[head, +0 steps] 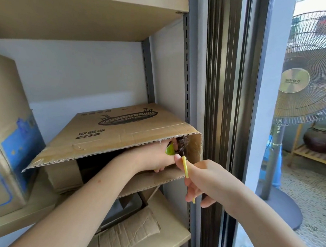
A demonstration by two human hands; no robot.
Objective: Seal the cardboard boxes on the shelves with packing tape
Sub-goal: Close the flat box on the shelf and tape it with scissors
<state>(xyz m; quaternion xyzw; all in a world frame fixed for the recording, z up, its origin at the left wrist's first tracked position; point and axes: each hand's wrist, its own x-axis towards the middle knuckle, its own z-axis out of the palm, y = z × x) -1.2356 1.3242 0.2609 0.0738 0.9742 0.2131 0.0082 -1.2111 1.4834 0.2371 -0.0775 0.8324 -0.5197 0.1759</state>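
on the middle shelf (28,211) of a beige metal rack, a brown cardboard box (110,132) printed with a round heater drawing lay on its side, its open end facing the person and its upper flap jutting out over the opening. the left hand (156,157) reached into the right part of that opening, fingers curled around a green object (170,150) whose nature could not be told, pressed up near a dark tangle under the box's top right corner. the right hand (203,179) hovered just in front of the box's right edge, its fingers and thumb pinched on a thin yellow-handled tool (185,167) held nearly upright, its tip close to the green object; whether it was a cutter or scissors could not be told. no roll of tape could be made out with certainty. a taller box with blue print (13,139) stood at the left of the same shelf. flattened cardboard (129,233) lay on the shelf below. beyond the dark door frame at the right stood a pedestal fan (301,85) on a speckled floor, near a dark pot (320,140) on a low wooden stand.
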